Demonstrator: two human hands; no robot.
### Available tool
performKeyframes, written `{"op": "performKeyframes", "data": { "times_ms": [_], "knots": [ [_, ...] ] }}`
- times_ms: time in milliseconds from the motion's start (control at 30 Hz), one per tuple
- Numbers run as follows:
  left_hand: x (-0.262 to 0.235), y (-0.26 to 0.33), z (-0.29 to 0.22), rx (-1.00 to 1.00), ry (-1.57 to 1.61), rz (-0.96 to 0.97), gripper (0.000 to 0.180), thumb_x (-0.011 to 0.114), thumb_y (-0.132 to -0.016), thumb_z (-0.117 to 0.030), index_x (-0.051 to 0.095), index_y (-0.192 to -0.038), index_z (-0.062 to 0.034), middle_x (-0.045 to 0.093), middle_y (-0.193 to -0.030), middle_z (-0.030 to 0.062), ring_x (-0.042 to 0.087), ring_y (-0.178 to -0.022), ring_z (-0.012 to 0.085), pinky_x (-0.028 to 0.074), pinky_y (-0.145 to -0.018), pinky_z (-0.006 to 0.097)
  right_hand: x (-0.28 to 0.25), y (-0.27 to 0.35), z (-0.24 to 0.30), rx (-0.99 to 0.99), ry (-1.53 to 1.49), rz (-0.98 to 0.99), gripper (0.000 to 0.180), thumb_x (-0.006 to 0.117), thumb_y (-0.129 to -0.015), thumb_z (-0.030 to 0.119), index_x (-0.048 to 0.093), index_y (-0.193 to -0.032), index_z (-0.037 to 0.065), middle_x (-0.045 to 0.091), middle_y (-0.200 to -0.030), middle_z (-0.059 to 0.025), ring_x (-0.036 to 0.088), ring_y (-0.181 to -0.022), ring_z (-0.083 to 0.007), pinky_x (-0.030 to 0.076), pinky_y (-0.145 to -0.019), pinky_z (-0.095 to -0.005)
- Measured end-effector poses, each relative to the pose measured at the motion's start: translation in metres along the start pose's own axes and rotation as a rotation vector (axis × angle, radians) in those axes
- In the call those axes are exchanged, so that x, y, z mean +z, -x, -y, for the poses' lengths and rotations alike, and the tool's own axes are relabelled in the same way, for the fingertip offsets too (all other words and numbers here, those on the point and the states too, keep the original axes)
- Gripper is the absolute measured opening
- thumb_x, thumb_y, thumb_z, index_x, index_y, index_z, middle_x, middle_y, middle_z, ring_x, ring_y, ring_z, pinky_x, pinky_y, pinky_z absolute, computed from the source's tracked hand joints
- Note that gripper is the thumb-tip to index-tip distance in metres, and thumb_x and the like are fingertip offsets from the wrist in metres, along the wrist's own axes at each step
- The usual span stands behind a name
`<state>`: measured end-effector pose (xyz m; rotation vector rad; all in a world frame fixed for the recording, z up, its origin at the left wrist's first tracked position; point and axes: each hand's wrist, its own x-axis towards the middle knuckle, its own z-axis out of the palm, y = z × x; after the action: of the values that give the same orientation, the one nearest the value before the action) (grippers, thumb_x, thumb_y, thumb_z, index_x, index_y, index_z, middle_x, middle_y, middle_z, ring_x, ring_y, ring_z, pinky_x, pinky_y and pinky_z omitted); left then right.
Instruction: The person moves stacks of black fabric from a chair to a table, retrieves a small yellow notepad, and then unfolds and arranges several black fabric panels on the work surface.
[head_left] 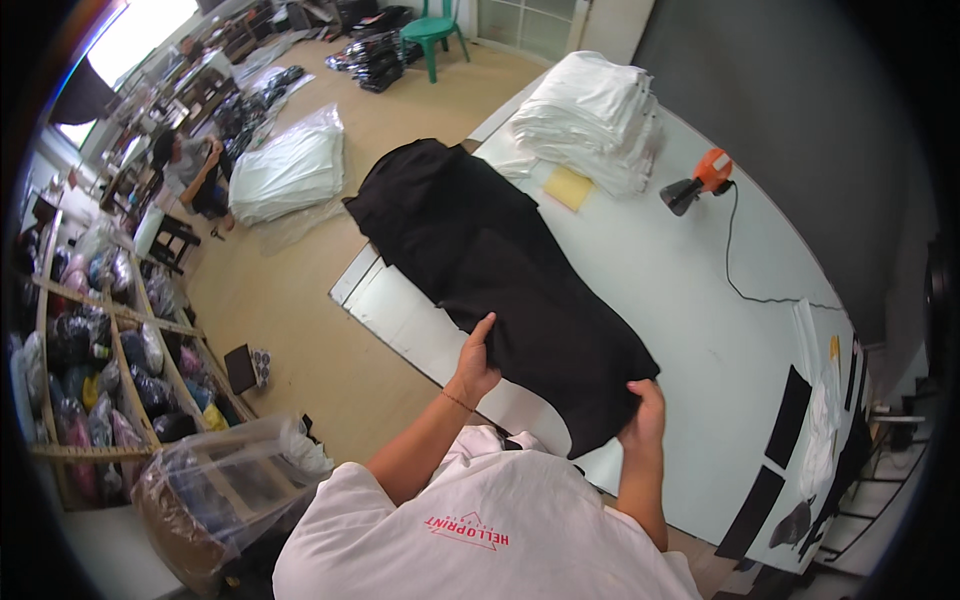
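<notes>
A black garment (545, 320) lies folded on the white table (690, 300), in front of a pile of more black garments (440, 210) at the table's far left edge. My left hand (474, 362) grips the garment's near left edge, thumb on top. At the garment's near right corner my right hand (645, 412) pinches the cloth. Both forearms come in from below, over my white shirt.
A stack of folded white cloth (590, 115) and a yellow pad (569, 187) lie at the table's far end. An orange and black handheld tool (700, 182) with a cord rests to the right. Black strips (790, 415) lie at the right edge. Shelves of bags (100, 360) line the left; a person (190, 165) sits far left.
</notes>
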<state>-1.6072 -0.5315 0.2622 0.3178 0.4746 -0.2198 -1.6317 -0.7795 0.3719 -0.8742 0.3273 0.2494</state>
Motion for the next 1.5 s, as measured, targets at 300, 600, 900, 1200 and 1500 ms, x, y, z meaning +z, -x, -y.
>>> {"op": "performKeyframes", "data": {
  "times_ms": [300, 600, 900, 1200, 1500],
  "knots": [
    [0.068, -0.059, 0.090, -0.794, -1.243, 0.400, 0.056, 0.041, -0.099, -0.051, 0.061, -0.113, 0.0007, 0.066, -0.107, 0.0109, 0.065, -0.090, 0.0231, 0.053, -0.082, 0.038, -0.025, -0.089, 0.186, -0.281, 0.670, -0.086, 0.033, 0.050, -0.079, 0.008, 0.060, -0.109, 0.001, 0.062, -0.093, -0.0039, 0.056, -0.081, -0.0147, 0.047, -0.072, -0.0285],
    [0.112, -0.136, 0.045, -0.585, -0.388, 0.597, 0.090, 0.039, -0.084, -0.079, 0.041, -0.141, -0.0088, 0.046, -0.141, 0.0176, 0.048, -0.128, 0.0361, 0.040, -0.104, 0.055, 0.038, -0.017, 0.139, -0.292, 2.319, 0.184, 0.061, 0.056, -0.081, 0.013, 0.046, -0.140, 0.025, 0.069, -0.088, -0.0184, 0.067, -0.078, -0.0366, 0.052, -0.073, -0.0488],
    [-0.032, -0.101, 0.059, -0.313, -1.347, 0.148, 0.046, 0.067, -0.089, -0.027, 0.056, -0.122, 0.0029, 0.065, -0.110, 0.0122, 0.064, -0.097, 0.0208, 0.052, -0.085, 0.037, -0.141, 0.012, -0.066, -0.091, 2.091, -0.127, 0.074, 0.068, -0.080, 0.015, 0.036, -0.146, 0.012, 0.040, -0.143, -0.0182, 0.044, -0.126, -0.0333, 0.041, -0.098, -0.0463],
    [-0.003, -0.079, 0.080, 0.649, -2.186, 0.099, 0.038, 0.066, -0.084, -0.019, 0.055, -0.113, 0.0041, 0.062, -0.103, 0.0241, 0.057, -0.099, 0.0439, 0.047, -0.087, 0.048, -0.189, 0.047, -0.079, -0.073, 1.900, -0.280, 0.072, 0.073, -0.079, 0.025, 0.041, -0.140, 0.003, 0.036, -0.144, -0.0216, 0.038, -0.131, -0.0384, 0.037, -0.104, -0.0497],
    [0.079, -0.250, 0.111, 0.459, -2.024, -0.058, 0.043, 0.066, -0.084, -0.020, 0.054, -0.115, 0.0082, 0.063, -0.101, 0.0244, 0.060, -0.099, 0.0395, 0.048, -0.090, 0.046, -0.159, -0.056, -0.016, -0.281, 1.651, -0.214, 0.047, 0.065, -0.088, 0.019, 0.051, -0.129, 0.000, 0.055, -0.128, -0.0198, 0.053, -0.117, -0.0360, 0.043, -0.100, -0.0426]
  ]
}}
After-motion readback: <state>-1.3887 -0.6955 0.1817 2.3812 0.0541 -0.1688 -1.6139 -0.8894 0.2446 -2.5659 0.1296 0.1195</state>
